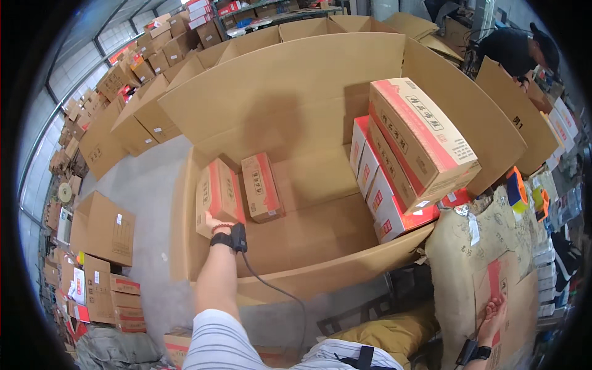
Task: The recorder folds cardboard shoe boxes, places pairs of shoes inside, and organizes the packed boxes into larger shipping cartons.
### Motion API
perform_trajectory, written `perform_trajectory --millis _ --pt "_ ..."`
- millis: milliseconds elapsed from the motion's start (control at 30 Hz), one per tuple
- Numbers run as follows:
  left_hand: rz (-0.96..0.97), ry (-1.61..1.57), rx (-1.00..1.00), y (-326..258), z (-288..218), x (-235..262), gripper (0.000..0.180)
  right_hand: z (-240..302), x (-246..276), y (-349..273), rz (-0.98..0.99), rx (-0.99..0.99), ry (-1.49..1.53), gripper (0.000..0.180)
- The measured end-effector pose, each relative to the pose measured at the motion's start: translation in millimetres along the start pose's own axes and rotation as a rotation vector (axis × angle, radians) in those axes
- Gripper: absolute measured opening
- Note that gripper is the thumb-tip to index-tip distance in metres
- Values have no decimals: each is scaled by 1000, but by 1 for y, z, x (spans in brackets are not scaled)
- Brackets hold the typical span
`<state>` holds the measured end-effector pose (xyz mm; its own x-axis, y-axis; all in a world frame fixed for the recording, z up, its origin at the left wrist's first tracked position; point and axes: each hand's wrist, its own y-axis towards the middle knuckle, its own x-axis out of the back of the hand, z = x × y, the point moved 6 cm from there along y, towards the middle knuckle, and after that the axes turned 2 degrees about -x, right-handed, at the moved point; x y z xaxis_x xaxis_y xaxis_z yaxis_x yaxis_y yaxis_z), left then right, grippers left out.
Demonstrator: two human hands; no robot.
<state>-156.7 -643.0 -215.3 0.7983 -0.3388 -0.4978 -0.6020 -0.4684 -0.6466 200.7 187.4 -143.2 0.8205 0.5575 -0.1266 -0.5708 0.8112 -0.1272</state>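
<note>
My left hand (217,224) reaches into a large open carton (277,73). It grips the near end of a brown and red shoebox (222,190); some of its fingers are hidden against the box. Close beside that one stands a second brown and red shoebox (261,187) on the carton floor. Over at the lower right, my right hand (491,314) has its fingers curled above a flat brown and red cardboard piece (502,277). Whether anything is between those fingers is hidden.
Along the carton's right side, long brown and red boxes (425,132) are stacked over white and red boxes (394,213). Tape dispensers (517,190) stand on a paper-covered table (453,246). A cable (271,283) hangs from my left wrist. Another person (505,52) bends at the far right.
</note>
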Motion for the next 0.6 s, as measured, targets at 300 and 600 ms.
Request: perform_trajectory --millis 300,600 --pt "-298 17 -71 50 57 56 95 3 2 5 -52 122 -248 46" --pt "-119 118 61 124 67 128 105 -8 -5 10 -69 96 -250 49"
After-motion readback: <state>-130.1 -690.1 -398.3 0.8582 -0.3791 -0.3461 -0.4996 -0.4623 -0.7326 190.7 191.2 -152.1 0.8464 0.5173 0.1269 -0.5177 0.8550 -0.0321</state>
